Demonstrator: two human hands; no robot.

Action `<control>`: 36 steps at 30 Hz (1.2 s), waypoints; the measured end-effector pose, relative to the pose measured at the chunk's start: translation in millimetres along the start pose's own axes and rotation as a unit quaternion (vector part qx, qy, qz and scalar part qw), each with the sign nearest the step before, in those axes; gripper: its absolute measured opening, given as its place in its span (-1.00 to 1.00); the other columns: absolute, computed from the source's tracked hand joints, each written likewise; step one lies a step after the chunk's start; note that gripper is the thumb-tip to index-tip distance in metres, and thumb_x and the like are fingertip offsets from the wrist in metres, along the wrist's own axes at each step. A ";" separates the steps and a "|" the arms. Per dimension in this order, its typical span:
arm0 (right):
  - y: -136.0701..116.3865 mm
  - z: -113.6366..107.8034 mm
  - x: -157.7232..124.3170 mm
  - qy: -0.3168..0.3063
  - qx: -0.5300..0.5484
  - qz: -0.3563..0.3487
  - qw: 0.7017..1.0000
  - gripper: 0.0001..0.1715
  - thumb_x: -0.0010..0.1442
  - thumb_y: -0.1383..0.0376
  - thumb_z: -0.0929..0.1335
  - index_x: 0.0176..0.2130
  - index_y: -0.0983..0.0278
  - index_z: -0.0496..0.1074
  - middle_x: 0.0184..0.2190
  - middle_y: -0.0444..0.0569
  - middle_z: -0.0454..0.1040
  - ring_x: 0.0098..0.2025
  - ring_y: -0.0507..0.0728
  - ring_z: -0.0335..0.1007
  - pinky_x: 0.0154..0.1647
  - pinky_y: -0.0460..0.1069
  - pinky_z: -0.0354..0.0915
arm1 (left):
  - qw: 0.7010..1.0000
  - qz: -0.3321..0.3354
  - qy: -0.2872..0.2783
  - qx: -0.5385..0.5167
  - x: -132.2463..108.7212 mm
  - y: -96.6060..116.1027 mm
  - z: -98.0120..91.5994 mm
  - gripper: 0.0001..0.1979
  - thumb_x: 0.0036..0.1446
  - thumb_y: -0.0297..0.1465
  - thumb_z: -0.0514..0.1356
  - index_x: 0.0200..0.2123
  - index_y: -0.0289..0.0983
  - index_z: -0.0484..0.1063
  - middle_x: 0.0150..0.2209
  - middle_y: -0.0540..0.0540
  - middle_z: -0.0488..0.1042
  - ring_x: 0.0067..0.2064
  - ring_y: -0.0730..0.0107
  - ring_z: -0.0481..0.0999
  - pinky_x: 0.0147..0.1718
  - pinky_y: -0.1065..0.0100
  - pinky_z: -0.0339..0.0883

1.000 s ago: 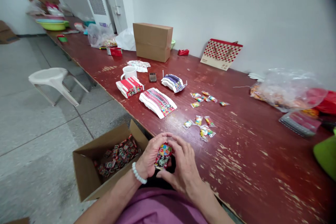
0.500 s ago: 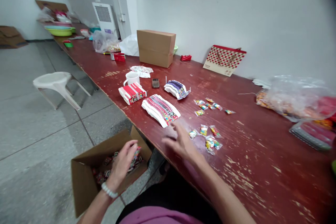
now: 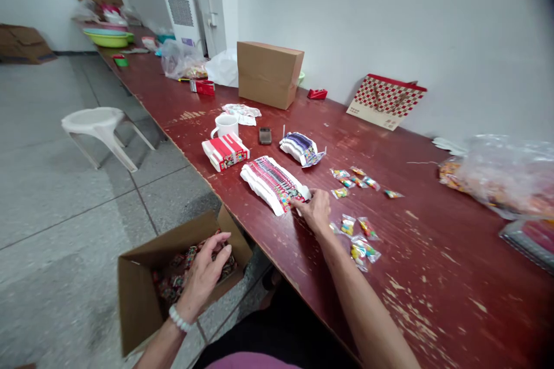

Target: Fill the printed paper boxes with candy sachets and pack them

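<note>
My right hand (image 3: 317,211) pinches the near end of a fanned row of flat red-and-white printed packets (image 3: 270,184) on the table, thumb and fingers at its front edge. Over an open cardboard box (image 3: 130,291) on the floor side hovers my left hand (image 3: 206,272), fingers apart and nothing visible in it; a pale bead bracelet is on that wrist. Inside the box lie many small colourful packets (image 3: 171,279), partly covered by the hand. Small clear bags of coloured candies (image 3: 347,225) lie just right of my right hand, with further candy bags (image 3: 340,192) behind them.
Behind the row stand a red-and-white carton (image 3: 225,151), a white mug (image 3: 227,125) and a purple packet stack (image 3: 298,148). A closed cardboard box (image 3: 269,75) and a checked paper bag (image 3: 385,101) are near the wall. A white stool (image 3: 97,121) stands left of the table (image 3: 433,253).
My right hand has moved forward onto the end of the packet row and closed there. The colourful packet in my left hand no longer shows, and its fingers have opened.
</note>
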State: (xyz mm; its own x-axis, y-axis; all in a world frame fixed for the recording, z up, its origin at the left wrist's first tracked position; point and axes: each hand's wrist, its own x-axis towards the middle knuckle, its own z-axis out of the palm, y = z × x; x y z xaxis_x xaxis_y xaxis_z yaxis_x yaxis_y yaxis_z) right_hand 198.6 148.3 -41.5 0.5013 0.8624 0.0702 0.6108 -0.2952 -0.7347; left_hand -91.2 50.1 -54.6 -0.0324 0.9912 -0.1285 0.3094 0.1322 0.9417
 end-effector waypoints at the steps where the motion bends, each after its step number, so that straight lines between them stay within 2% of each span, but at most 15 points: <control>1: 1.1 -2.4 -0.3 0.002 0.033 0.004 0.999 -0.33 -0.13 -0.07 0.48 -0.15 0.30 0.40 -0.08 0.21 0.43 0.01 0.39 0.32 -0.02 0.20 0.22 | 1.000 0.012 -0.005 0.005 -0.1 3.7 3.1 -0.54 0.16 -0.11 0.17 0.04 -0.23 0.44 0.04 -0.17 0.50 0.07 0.11 0.45 0.09 0.17 0.26; 5: 0.7 -25.0 -10.2 -0.047 0.185 -0.002 0.982 -0.43 0.02 -0.15 0.35 -0.26 0.29 0.39 -0.33 0.04 0.52 -0.30 0.19 0.44 -0.27 0.04 0.31 | 0.999 0.049 -0.010 0.017 -1.1 27.9 10.3 -0.57 0.19 -0.17 0.16 0.07 -0.22 0.42 0.05 -0.18 0.49 0.03 0.13 0.47 0.03 0.18 0.29; 8: -6.1 -51.5 -34.6 -0.105 0.262 -0.018 0.959 -0.46 0.00 -0.13 0.40 -0.30 0.28 0.41 -0.41 -0.03 0.53 -0.38 0.13 0.42 -0.35 -0.01 0.31 | 0.998 0.048 -0.006 -0.035 -2.8 55.0 13.5 -0.60 0.16 -0.16 0.20 0.02 -0.21 0.47 0.02 -0.16 0.52 0.01 0.14 0.48 0.02 0.23 0.29; 10: -12.8 -68.2 -57.8 -0.150 0.295 -0.025 0.943 -0.51 -0.02 -0.08 0.45 -0.32 0.27 0.45 -0.42 -0.05 0.54 -0.39 0.12 0.43 -0.36 -0.02 0.32 | 0.991 0.021 -0.073 -0.113 -5.8 72.9 17.6 -0.61 0.15 -0.14 0.22 -0.03 -0.22 0.51 -0.02 -0.16 0.55 0.02 0.13 0.48 0.01 0.25 0.29; 11: -16.3 -75.3 -70.3 -0.179 0.318 -0.027 0.931 -0.54 -0.02 -0.05 0.47 -0.32 0.26 0.46 -0.42 -0.06 0.54 -0.39 0.11 0.43 -0.35 -0.02 0.33 | 0.977 -0.008 -0.141 -0.162 -8.2 80.4 20.9 -0.60 0.14 -0.12 0.23 -0.05 -0.23 0.52 -0.04 -0.17 0.56 0.01 0.11 0.50 0.00 0.25 0.31; 13: -23.4 -85.9 -94.1 -0.242 0.375 -0.024 0.894 -0.60 -0.01 0.00 0.50 -0.34 0.24 0.47 -0.42 -0.08 0.55 -0.39 0.11 0.43 -0.35 -0.02 0.36 | 0.908 -0.085 -0.322 -0.256 -15.3 90.8 30.3 -0.53 0.08 -0.07 0.26 -0.06 -0.28 0.53 -0.08 -0.23 0.58 -0.05 0.07 0.55 -0.06 0.21 0.35; 15: -29.4 -92.6 -113.8 -0.289 0.418 -0.014 0.861 -0.66 0.02 0.04 0.51 -0.34 0.22 0.47 -0.44 -0.10 0.53 -0.42 0.09 0.41 -0.39 -0.03 0.36 | 0.805 -0.152 -0.477 -0.319 -24.5 93.8 41.9 -0.42 -0.03 -0.04 0.33 -0.04 -0.32 0.51 -0.15 -0.28 0.60 -0.16 0.03 0.61 -0.15 0.16 0.41; 17: -33.5 -96.6 -127.7 -0.309 0.437 0.001 0.845 -0.69 0.05 0.06 0.50 -0.34 0.21 0.47 -0.47 -0.12 0.50 -0.46 0.06 0.37 -0.46 -0.06 0.32 | 0.733 -0.182 -0.554 -0.349 -33.7 91.1 52.8 -0.35 -0.11 -0.03 0.37 -0.03 -0.34 0.49 -0.24 -0.28 0.61 -0.27 0.01 0.63 -0.28 0.18 0.45; 18: -34.6 -98.1 -132.7 -0.310 0.444 0.009 0.841 -0.70 0.07 0.07 0.50 -0.34 0.21 0.47 -0.48 -0.13 0.49 -0.48 0.04 0.35 -0.49 -0.08 0.30 | 0.720 -0.187 -0.565 -0.357 -37.5 88.5 57.0 -0.36 -0.11 -0.04 0.38 -0.03 -0.34 0.49 -0.28 -0.26 0.61 -0.32 0.03 0.64 -0.35 0.23 0.45; 20: -34.3 -100.0 -139.5 -0.305 0.459 0.027 0.834 -0.71 0.09 0.08 0.49 -0.31 0.22 0.47 -0.46 -0.14 0.48 -0.50 0.01 0.31 -0.52 -0.11 0.27 | 0.725 -0.187 -0.555 -0.362 -42.9 83.3 62.6 -0.42 -0.08 -0.09 0.38 -0.07 -0.36 0.50 -0.33 -0.23 0.61 -0.38 0.09 0.64 -0.45 0.31 0.44; 23: -28.5 -100.7 -146.0 -0.309 0.494 0.046 0.812 -0.69 0.14 0.12 0.48 -0.16 0.21 0.47 -0.38 -0.13 0.48 -0.50 -0.02 0.30 -0.51 -0.12 0.25 | 0.752 -0.176 -0.524 -0.359 -46.5 79.7 64.7 -0.49 -0.05 -0.16 0.39 -0.11 -0.40 0.50 -0.35 -0.24 0.61 -0.40 0.15 0.64 -0.49 0.37 0.45; 27: -17.2 -99.2 -153.5 -0.329 0.513 0.022 0.793 -0.48 0.12 0.17 0.50 0.05 0.14 0.38 -0.19 -0.07 0.49 -0.32 0.03 0.41 -0.35 -0.09 0.33 | 0.790 -0.171 -0.470 -0.354 -48.8 83.0 62.5 -0.56 -0.08 -0.19 0.41 -0.22 -0.40 0.51 -0.41 -0.21 0.60 -0.47 0.20 0.62 -0.50 0.35 0.47; 29: -13.3 -98.5 -157.6 -0.344 0.493 0.005 0.799 -0.49 0.11 0.16 0.51 0.03 0.18 0.41 -0.18 -0.04 0.50 -0.28 0.05 0.42 -0.28 -0.06 0.36 | 0.809 -0.162 -0.451 -0.341 -50.2 84.9 62.2 -0.59 -0.10 -0.21 0.43 -0.28 -0.41 0.52 -0.44 -0.21 0.59 -0.50 0.23 0.60 -0.50 0.33 0.48; 32: -9.8 -96.0 -163.7 -0.361 0.474 0.011 0.803 -0.62 0.15 0.09 0.47 -0.12 0.26 0.49 -0.33 -0.07 0.52 -0.48 -0.02 0.35 -0.44 -0.09 0.31 | 0.835 -0.154 -0.434 -0.301 -52.3 86.2 65.0 -0.63 -0.06 -0.23 0.41 -0.28 -0.41 0.52 -0.43 -0.22 0.58 -0.51 0.26 0.58 -0.50 0.32 0.47; 36: -4.5 -86.7 -167.4 -0.300 0.460 0.032 0.835 -0.62 0.15 0.02 0.45 -0.26 0.29 0.49 -0.46 -0.11 0.49 -0.56 -0.03 0.30 -0.53 -0.12 0.25 | 0.872 -0.110 -0.402 -0.257 -52.9 87.2 73.8 -0.65 0.07 -0.20 0.33 -0.26 -0.42 0.52 -0.41 -0.19 0.56 -0.46 0.34 0.55 -0.40 0.32 0.45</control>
State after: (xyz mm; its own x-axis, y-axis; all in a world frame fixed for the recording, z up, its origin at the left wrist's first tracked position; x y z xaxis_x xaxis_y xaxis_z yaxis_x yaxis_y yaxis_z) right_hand 165.1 -30.4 8.5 -0.0503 0.9892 -0.1374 -0.2731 -0.1460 -0.9509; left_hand 7.7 8.5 11.4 0.7038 0.6416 -0.3050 -0.0942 0.5098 0.8551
